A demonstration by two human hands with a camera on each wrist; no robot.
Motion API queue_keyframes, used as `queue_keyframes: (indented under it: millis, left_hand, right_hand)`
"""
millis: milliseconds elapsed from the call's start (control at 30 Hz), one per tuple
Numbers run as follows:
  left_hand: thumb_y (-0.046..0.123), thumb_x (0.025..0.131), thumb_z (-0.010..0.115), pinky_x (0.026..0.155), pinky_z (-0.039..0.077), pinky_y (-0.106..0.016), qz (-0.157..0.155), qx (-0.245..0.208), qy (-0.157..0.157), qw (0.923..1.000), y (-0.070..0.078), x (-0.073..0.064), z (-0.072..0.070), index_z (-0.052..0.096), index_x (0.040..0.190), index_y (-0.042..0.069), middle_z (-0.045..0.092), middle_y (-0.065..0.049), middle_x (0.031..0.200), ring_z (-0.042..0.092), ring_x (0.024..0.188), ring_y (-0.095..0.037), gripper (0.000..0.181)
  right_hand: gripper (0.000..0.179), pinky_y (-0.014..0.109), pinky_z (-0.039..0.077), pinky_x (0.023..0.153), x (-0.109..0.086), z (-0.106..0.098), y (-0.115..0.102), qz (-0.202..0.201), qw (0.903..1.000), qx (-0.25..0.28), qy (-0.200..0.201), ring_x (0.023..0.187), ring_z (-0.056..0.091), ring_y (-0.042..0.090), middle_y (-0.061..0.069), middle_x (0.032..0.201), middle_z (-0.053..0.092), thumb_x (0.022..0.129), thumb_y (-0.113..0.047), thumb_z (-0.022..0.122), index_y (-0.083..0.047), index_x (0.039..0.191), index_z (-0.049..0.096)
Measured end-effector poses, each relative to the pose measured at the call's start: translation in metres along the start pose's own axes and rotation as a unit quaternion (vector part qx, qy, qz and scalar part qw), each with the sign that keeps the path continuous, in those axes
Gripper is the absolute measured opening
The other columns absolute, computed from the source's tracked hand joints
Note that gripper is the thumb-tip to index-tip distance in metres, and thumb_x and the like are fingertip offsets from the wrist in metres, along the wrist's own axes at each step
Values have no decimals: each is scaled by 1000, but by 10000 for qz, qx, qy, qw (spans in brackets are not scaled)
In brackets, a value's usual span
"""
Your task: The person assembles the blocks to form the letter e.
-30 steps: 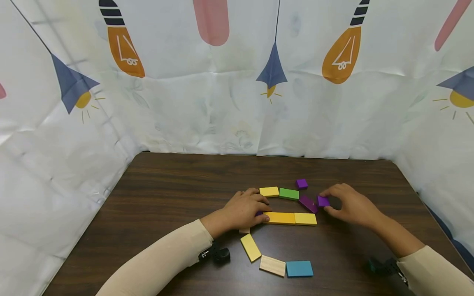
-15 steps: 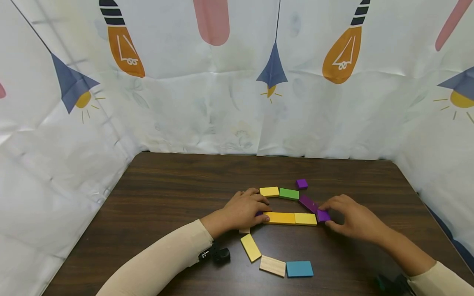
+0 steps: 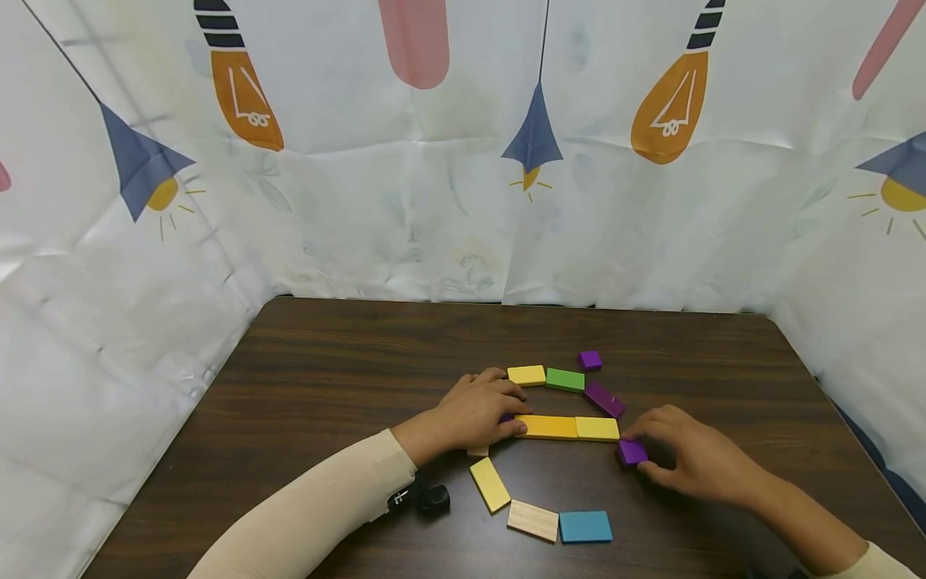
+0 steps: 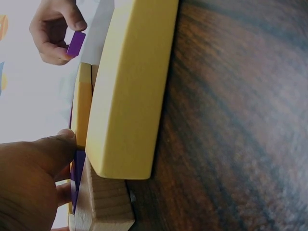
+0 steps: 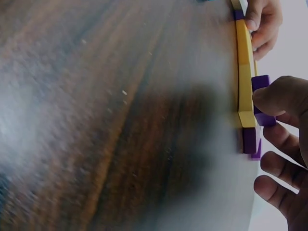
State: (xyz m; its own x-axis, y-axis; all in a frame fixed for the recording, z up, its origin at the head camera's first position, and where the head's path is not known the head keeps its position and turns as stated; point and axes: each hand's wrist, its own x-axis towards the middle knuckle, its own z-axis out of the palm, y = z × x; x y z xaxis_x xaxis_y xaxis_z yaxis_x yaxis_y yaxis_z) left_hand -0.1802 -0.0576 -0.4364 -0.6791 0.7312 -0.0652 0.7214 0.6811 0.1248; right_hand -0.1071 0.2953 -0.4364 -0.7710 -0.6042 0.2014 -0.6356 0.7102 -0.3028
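Note:
My right hand (image 3: 698, 454) pinches a small purple block (image 3: 633, 452) between thumb and fingers, at the right of a row. The row holds an orange-yellow block (image 3: 550, 427) and a pale yellow block (image 3: 597, 429). On the row's left end my left hand (image 3: 463, 414) has its thumb and fingers at either side of the orange-yellow block. A purple block (image 3: 506, 417) shows partly beneath that hand. In the left wrist view the left thumb (image 4: 62, 139) touches the orange-yellow block's end. In the right wrist view the right thumb hides part of the held purple block (image 5: 265, 119).
Behind the row lie a yellow block (image 3: 526, 375), a green block (image 3: 565, 379), a dark purple block (image 3: 604, 399) and a small purple block (image 3: 589, 360). Nearer are a yellow block (image 3: 489, 485), a wooden block (image 3: 533, 520) and a blue block (image 3: 585, 526) on the brown table (image 3: 325, 362).
My right hand has moved toward me with the small purple block, from beside the dark purple block, past the row's right end. The left hand has stayed in place.

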Motion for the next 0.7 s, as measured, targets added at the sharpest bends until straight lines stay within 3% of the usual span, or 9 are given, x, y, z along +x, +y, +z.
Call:
queue_keyframes:
  millis: [300, 700]
  left_hand:
    - [50, 103, 56, 103, 42, -55, 47, -4, 49, 10000, -1, 0, 0, 68, 135, 36, 58, 12, 142, 37, 143, -23, 37]
    - [50, 103, 56, 103, 42, -54, 14, -20, 27, 10000, 0, 0, -1, 68, 136, 35, 58, 11, 142, 38, 143, -24, 38]
  right_hand:
    - [43, 34, 57, 83, -5, 6, -7, -287, 9993, 216, -51, 107, 58, 6, -18, 118, 61, 80, -19, 88, -30, 118, 70]
    - [40, 32, 56, 84, -7, 7, -16, -340, 9961, 594, -555, 105, 57, 2, -21, 118, 58, 85, -24, 85, -33, 119, 68]
